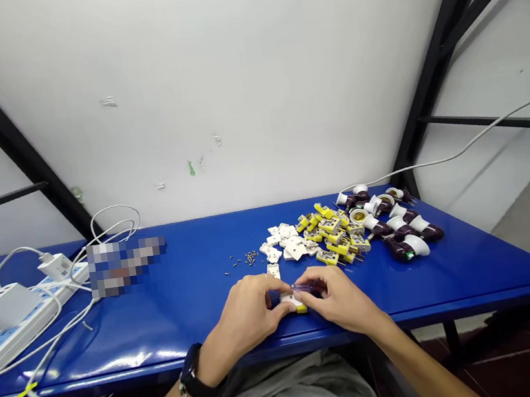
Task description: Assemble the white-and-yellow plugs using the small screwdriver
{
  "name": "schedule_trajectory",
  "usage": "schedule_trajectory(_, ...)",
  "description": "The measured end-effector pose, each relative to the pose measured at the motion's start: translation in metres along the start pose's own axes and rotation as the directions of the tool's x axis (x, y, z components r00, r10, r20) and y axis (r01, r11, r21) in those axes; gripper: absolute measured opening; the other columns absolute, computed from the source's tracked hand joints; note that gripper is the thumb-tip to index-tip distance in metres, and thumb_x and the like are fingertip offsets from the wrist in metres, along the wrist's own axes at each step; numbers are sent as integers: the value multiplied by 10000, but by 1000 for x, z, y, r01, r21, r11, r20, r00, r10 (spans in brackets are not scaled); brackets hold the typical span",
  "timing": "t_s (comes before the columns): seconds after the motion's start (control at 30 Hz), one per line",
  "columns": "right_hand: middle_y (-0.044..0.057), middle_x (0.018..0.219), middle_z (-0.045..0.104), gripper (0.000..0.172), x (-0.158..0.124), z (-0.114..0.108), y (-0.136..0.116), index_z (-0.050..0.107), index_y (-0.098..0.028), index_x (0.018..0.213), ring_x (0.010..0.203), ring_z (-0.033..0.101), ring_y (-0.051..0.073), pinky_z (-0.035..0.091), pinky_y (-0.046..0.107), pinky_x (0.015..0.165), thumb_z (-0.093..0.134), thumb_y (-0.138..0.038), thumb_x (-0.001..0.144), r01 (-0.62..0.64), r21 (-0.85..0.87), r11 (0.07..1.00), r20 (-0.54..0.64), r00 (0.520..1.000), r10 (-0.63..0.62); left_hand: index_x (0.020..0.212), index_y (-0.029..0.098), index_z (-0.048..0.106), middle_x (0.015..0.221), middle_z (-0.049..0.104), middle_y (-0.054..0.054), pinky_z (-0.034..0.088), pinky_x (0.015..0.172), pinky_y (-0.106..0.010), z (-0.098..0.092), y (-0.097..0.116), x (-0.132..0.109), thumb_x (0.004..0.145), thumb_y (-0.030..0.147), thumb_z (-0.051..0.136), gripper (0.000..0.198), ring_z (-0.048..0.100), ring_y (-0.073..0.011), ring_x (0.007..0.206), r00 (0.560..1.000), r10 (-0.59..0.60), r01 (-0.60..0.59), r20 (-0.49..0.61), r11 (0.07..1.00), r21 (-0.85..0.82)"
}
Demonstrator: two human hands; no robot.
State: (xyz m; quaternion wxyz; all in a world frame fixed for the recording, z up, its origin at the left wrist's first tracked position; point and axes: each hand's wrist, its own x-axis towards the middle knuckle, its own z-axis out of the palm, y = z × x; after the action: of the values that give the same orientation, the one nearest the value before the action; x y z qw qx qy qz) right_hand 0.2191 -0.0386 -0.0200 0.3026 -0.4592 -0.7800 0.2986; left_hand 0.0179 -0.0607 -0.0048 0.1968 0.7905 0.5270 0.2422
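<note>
Near the table's front edge, my left hand [255,305] has thumb and fingers closed on a small white and yellow plug piece [292,301]. My right hand [339,294] meets it from the right, its fingers pinched on a purple translucent tool [303,288] whose far part is hidden. Just beyond my fingertips lies a white cover [273,270]. Farther back sit a pile of white covers [295,246], a heap of yellow plug pieces [334,232] and scattered small screws [251,257].
Several dark lamp holders with white rims [399,230] lie at the right of the blue table [195,299]. At the left are a white power strip [1,344], an adapter [56,267] and looping white cables. Black frame posts [419,87] rise behind.
</note>
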Motion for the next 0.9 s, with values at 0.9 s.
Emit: schedule_trajectory(0.9,45,907,634,145,-9,-3,2,709,-200,943,720,545,148,447,275,628,604,-298,951,277,72,958,-517,832,-202,843,190,598,861,692,-92,437,720,-342,-48,-87,-9,964,261,383,256,643,-239,780,976,-215,209,-15,928,309)
